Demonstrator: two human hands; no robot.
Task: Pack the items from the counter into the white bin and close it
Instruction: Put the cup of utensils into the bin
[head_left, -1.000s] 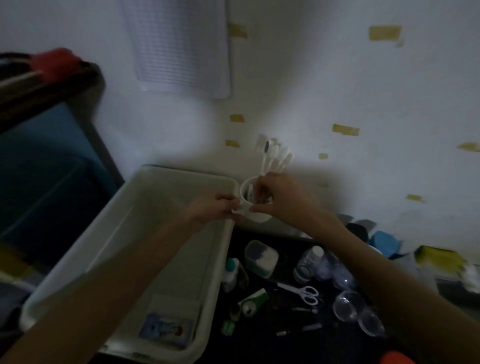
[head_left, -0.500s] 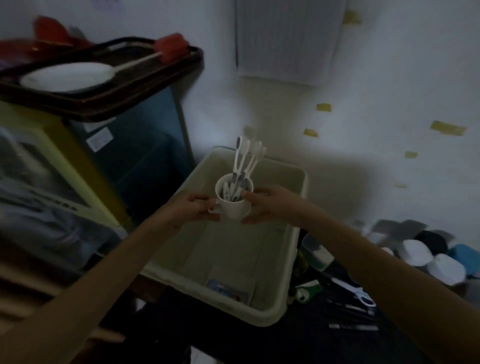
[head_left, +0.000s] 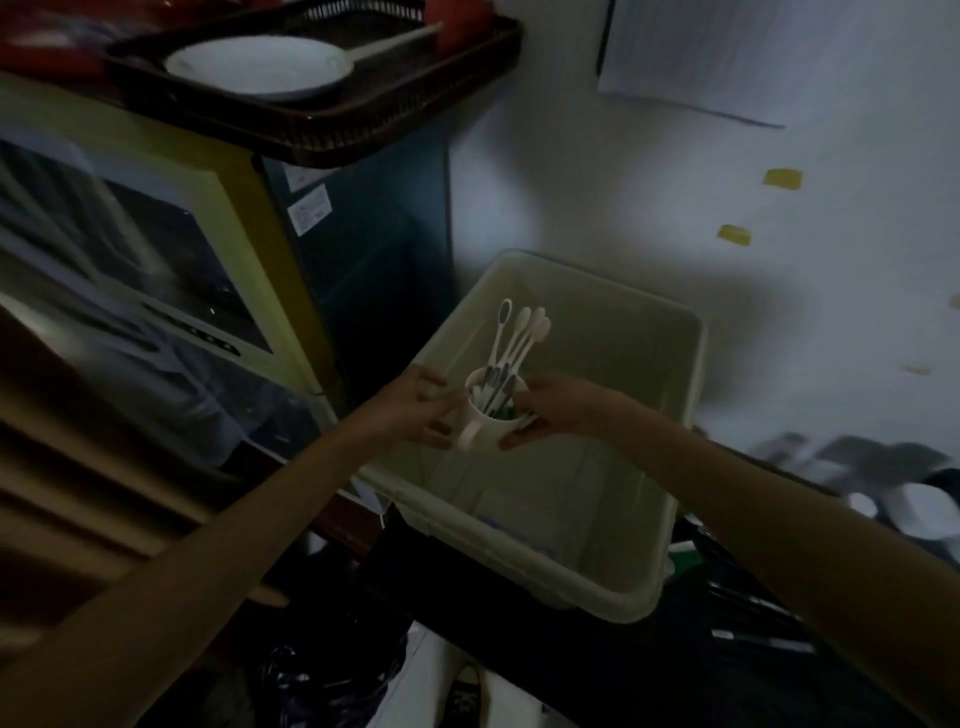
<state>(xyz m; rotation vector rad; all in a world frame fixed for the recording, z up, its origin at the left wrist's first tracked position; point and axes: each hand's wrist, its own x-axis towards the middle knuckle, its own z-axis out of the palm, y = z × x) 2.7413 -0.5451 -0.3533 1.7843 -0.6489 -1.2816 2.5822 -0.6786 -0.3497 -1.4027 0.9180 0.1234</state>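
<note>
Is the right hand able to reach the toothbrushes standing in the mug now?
Probably yes: the right hand already holds the mug, and the toothbrushes stand uncovered just above it, but it would have to let go first.

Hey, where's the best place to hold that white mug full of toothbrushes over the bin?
Hold the mug by its body, from both sides, probably as the left hand and right hand do now. It stands upright, and the tall toothbrushes lean out of its top, so coming from above looks awkward.
</note>
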